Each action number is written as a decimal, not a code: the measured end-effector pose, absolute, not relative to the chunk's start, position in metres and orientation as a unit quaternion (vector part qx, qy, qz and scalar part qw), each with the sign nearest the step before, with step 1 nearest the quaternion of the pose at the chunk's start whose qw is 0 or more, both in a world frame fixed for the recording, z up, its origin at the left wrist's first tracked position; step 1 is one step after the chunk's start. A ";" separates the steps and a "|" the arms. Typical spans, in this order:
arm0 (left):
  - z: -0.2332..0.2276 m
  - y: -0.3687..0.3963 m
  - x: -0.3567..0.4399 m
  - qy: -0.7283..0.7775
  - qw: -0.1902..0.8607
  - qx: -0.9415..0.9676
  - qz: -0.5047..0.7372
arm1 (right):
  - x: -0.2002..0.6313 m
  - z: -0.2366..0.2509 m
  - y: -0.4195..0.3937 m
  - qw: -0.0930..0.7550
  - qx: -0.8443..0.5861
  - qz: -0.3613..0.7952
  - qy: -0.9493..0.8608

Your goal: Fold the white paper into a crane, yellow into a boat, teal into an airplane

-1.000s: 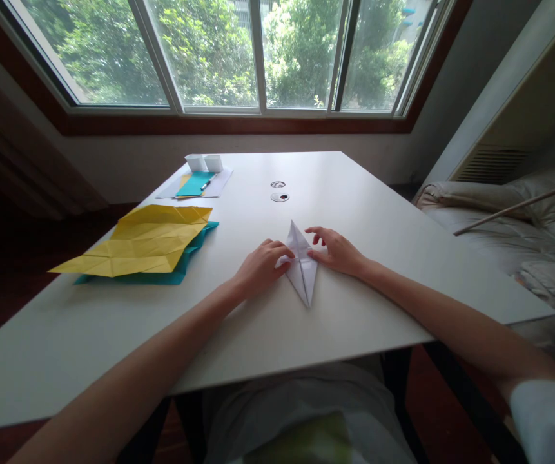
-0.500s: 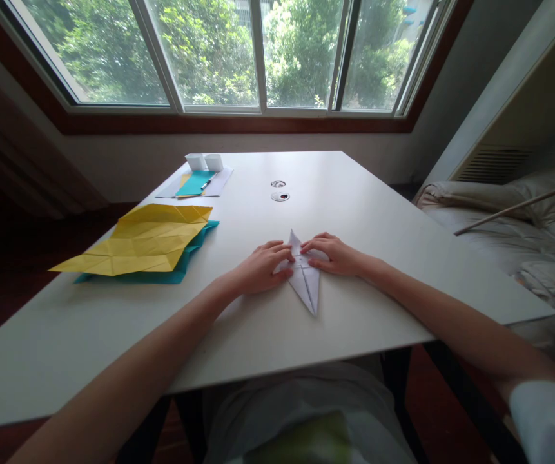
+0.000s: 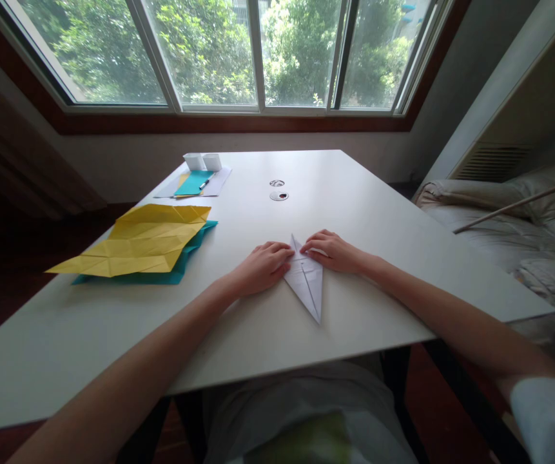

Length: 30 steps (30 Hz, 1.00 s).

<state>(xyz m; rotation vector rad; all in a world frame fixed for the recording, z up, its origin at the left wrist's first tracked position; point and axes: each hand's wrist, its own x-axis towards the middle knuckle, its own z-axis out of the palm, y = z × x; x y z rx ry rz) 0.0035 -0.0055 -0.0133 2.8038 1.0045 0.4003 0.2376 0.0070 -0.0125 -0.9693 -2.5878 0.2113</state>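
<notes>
A white paper folded into a long kite shape (image 3: 307, 285) lies flat on the white table (image 3: 364, 212), its sharp tip pointing toward me. My left hand (image 3: 260, 267) rests on the paper's upper left edge with the fingertips pressing it down. My right hand (image 3: 334, 251) presses the upper right edge, fingers curled over the fold. The fingertips of both hands nearly meet at the paper's far end, which they partly hide.
A creased yellow sheet (image 3: 144, 238) lies on a teal sheet (image 3: 186, 256) at the left. At the far left corner are white paper boxes (image 3: 203, 161), a teal card with a pen (image 3: 194, 183) and papers. Two round cable holes (image 3: 278, 194) sit mid-table. A couch (image 3: 509, 219) stands on the right.
Both hands have drawn together over the far half of the white paper, and the paper has slid a little toward me.
</notes>
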 end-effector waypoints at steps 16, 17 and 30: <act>-0.003 0.010 0.005 0.349 0.119 0.929 0.043 | 0.228 -0.014 0.022 0.112 -0.394 -0.004 -0.912; -0.003 0.010 0.005 0.349 0.118 0.929 0.039 | 0.229 -0.014 0.022 0.117 -0.395 -0.001 -0.911; -0.003 -0.011 0.014 0.331 -0.004 0.940 0.079 | 0.234 -0.007 0.003 0.172 -0.334 0.028 -0.926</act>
